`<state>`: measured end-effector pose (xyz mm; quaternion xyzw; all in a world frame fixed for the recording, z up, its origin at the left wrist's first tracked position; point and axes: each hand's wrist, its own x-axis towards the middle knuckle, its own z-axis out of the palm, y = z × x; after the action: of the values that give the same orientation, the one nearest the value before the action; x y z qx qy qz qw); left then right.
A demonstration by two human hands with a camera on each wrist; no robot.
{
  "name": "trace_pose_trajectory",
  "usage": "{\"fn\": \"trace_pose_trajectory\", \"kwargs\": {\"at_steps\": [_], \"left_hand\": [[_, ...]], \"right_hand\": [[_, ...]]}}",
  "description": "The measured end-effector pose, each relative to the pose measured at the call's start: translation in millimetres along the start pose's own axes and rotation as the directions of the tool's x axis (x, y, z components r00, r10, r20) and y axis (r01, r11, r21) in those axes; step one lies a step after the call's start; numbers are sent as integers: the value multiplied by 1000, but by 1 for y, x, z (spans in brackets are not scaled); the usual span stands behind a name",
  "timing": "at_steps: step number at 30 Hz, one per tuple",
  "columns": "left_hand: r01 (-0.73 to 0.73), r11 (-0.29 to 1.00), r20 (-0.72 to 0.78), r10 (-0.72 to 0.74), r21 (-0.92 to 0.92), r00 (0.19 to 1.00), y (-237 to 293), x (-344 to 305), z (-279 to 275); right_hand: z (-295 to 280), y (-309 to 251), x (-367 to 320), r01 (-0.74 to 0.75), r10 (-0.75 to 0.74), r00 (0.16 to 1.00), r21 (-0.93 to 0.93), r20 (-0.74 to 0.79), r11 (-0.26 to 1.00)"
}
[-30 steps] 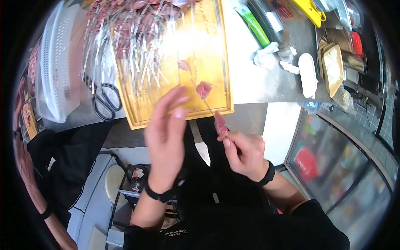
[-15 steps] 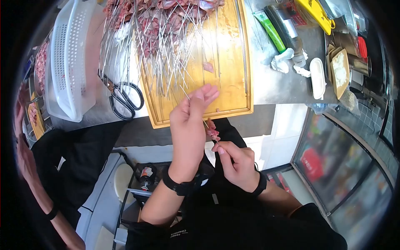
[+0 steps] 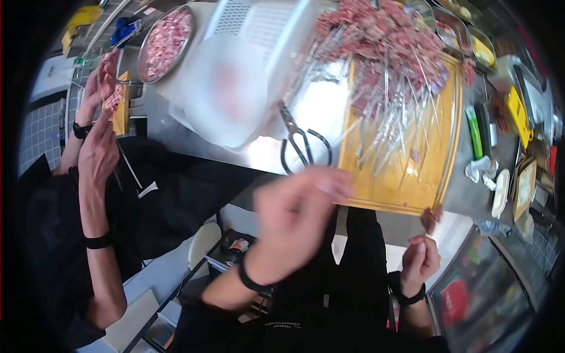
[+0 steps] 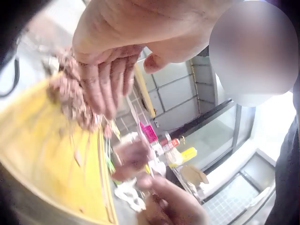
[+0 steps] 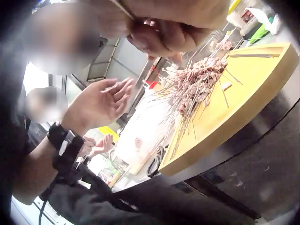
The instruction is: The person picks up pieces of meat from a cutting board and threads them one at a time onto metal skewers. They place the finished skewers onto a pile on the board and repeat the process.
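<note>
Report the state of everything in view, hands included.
left hand: open, fingers straight, holding nothing
right hand: pinches the meat skewer
scissors: closed, lying flat
cutting board: piled with loaded skewers
metal bowl: full of meat pieces

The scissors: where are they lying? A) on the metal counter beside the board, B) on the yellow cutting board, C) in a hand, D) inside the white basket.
A: the scissors lie on the metal counter, between the white basket and the yellow cutting board.
</note>
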<state>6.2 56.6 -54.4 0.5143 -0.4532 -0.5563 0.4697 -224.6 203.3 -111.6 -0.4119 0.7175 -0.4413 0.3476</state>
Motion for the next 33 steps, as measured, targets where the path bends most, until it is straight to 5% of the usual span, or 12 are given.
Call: {"fn": "trace_pose_trajectory", "kwargs": {"at_steps": [3,5,6,8,16,18,21,24,25,28,30,33], "left_hand": [[-32,874,-188,140,486,972,26,57,-75],[-35,615,-97,179,788,979,16,97,-125],[-34,618,-103,185,785,977,8,112,-146],[-308,346,256,187,887,948,-18,134,-180],[-313,534,415,-78,785,906,-20,156,-178],[-347,371,420,-137,861,897,-21,160,-181],[-444,359,465,31,821,885,-28,161,-189],[-366,336,404,-50,868,913,-21,159,-185],[-367,336,406,-51,867,913,-16,157,-182],[-213,642,269,11,737,963,-5,150,-169],[-54,927,50,38,371,998,2,142,-164],[89,989,-45,-85,120,995,26,108,-141]], "right_hand": [[-2,10,-9,23,-21,999,51,-48,998],[-1,10,-11,17,-13,998,54,-67,998],[-1,10,-12,25,-22,998,52,-63,998],[1,9,-12,-32,33,998,17,-60,999],[15,-1,0,-8,6,997,-18,-76,1000],[14,2,2,-20,17,995,-29,-101,999],[14,2,7,-3,1,995,-19,-99,1000],[10,4,9,-35,33,997,-17,-75,999],[8,5,9,-36,35,997,-17,-76,999],[3,8,10,-70,69,992,-6,-106,998],[-1,10,12,-58,56,995,-21,-84,998],[-10,13,12,-65,63,994,-17,-87,998]]}}
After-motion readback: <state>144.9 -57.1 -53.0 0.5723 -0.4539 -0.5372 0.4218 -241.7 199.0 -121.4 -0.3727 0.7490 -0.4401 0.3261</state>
